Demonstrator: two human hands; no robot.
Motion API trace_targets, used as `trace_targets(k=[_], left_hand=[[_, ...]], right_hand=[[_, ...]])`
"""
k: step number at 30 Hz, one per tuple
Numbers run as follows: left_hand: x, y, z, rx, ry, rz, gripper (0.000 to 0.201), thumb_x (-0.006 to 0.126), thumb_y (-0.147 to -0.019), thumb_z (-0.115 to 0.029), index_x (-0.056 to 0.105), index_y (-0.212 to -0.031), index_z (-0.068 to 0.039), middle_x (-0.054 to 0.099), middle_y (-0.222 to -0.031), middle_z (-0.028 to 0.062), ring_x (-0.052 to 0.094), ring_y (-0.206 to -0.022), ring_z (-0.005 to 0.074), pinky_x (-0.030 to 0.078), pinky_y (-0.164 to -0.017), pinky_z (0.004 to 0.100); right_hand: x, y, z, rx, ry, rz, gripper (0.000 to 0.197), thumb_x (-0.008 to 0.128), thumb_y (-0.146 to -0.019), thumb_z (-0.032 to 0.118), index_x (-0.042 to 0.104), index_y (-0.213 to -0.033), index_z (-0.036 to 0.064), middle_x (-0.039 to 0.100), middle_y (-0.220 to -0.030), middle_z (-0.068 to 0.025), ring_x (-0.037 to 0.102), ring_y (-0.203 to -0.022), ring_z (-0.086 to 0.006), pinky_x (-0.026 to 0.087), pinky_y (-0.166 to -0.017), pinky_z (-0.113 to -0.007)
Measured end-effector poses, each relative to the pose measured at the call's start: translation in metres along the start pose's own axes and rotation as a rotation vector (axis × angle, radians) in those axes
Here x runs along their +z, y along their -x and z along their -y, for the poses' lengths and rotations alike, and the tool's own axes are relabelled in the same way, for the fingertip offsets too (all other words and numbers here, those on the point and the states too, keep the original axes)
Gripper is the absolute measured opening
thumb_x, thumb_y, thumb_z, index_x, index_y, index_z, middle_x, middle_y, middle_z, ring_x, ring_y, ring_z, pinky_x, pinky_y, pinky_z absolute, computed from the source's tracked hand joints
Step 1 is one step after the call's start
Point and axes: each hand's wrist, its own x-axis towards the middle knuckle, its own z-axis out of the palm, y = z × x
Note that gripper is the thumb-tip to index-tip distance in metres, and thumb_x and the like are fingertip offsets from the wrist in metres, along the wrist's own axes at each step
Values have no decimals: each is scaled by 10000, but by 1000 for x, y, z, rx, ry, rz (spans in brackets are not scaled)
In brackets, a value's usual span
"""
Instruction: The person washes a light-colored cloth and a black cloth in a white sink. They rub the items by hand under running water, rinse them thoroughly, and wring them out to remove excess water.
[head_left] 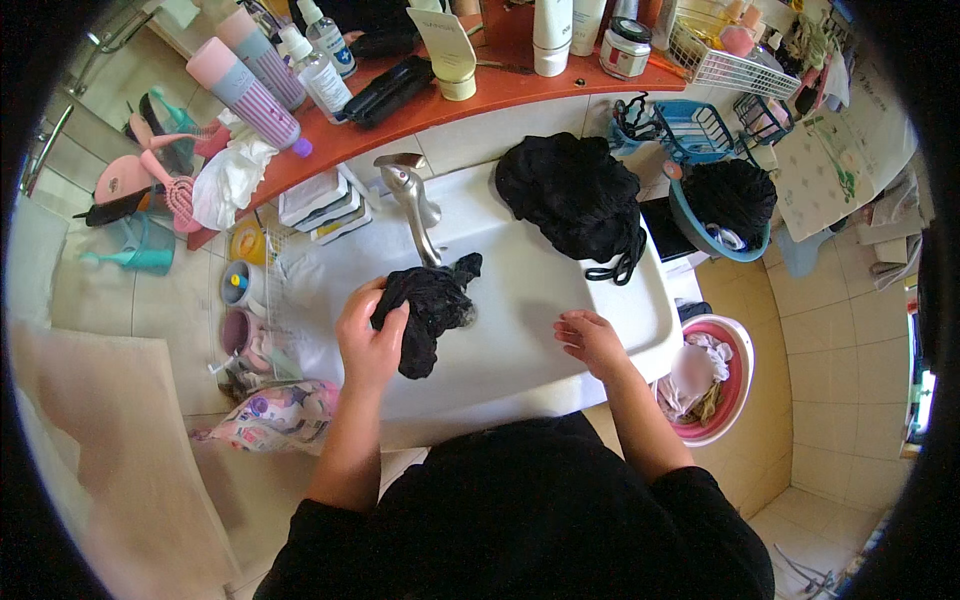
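My left hand (pixel 368 338) is closed round a bunched, wet-looking black cloth (pixel 428 318), its thumb lying across the near side. What garment it is, I cannot tell. The cloth hangs over the white sink (pixel 520 345), just below the spout of the silver faucet (pixel 408 200). Over the right part of the basin, my right hand (pixel 590 342) holds nothing, its fingers loosely bent and apart. A larger heap of black clothing (pixel 570 190) lies on the sink's back right rim, with a black cord or strap trailing from it.
Above the sink runs a red shelf (pixel 400 135) crowded with bottles and tubes. A blue basin (pixel 715 250) with dark items stands at the right. Lower down, a pink basin (pixel 735 405) holds pale clothes. A wire rack (pixel 285 320) with cups flanks the sink's left side.
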Motion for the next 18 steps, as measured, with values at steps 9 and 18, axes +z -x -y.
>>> trace_targets(k=[9, 18], left_hand=[[-10, 32, 22, -531, 212, 98, 142, 574, -798, -130, 560, -796, 11, 511, -678, 2, 437, -645, 79, 370, -586, 231], [-41, -56, -108, -325, 738, -411, 171, 580, -822, -65, 570, -977, 6, 607, -892, 53, 572, -777, 104, 449, -708, 227]], right_hand=[[-50, 19, -11, -45, -166, -17, 135, 528, -866, 172, 536, -954, 69, 620, -855, -55, 600, -747, -147, 480, -631, -250], [-62, 22, -2, -38, -61, 76, 121, 523, -874, 177, 530, -949, 82, 624, -854, -40, 599, -747, -125, 476, -610, -234]])
